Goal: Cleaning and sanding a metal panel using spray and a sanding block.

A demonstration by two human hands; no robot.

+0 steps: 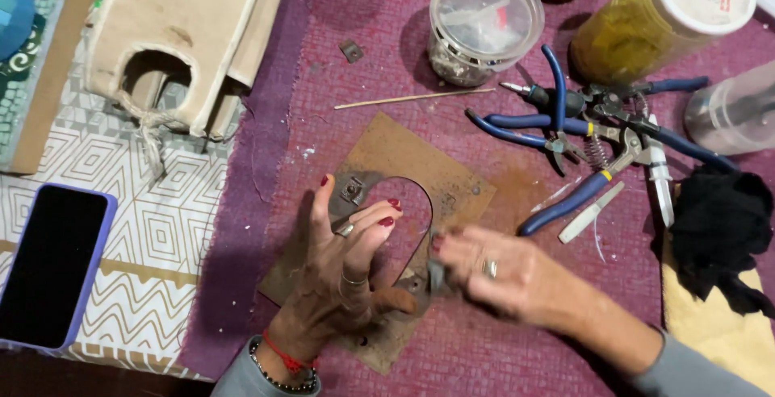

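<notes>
Two hands [339,276] [492,272], one cardboard cutout [452,183]

We see our left hand [343,272] and right hand [492,272] on the cut-out board [420,171], pliers [577,135] beyond the right hand, a phone [52,264] far left of the left hand.

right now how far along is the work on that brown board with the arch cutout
Done: the brown board already has its arch opening cut, and a small metal bracket sits at the top left of the arch. In hand: the left hand presses the board flat while the right hand, blurred, works a small metal piece at the arch's lower right edge. Left: whether that piece is fixed cannot be told.
</notes>
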